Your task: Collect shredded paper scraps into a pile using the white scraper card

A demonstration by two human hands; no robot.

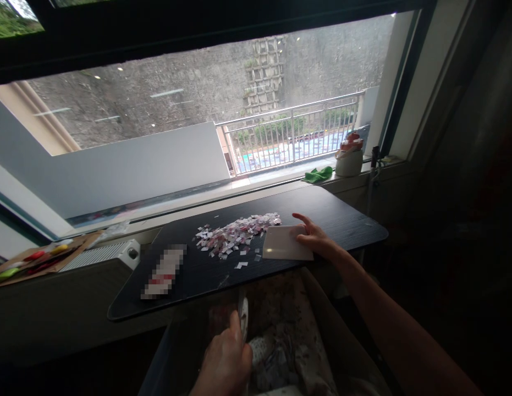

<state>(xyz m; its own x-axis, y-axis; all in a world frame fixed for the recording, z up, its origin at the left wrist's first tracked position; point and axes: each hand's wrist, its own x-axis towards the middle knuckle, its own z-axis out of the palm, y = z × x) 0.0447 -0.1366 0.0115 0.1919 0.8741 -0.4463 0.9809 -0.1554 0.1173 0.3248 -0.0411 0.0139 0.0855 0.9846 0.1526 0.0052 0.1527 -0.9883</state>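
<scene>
On the dark table lies a long heap of small cut paper pieces, with a few loose bits near the front edge. My right hand grips a flat, pale rectangular card, thumb on top and index finger stretched out. The card rests on or just above the tabletop, at the heap's right end. Below the table edge, my left hand is closed on the pale rim of what looks like a bag. Whitish scraps show dimly inside it; shadow hides much of it.
The table stands against the window sill. A blurred-out item lies at its left. On the sill are a green cloth and a jug with a reddish lid. A white radiator and cardboard are at left.
</scene>
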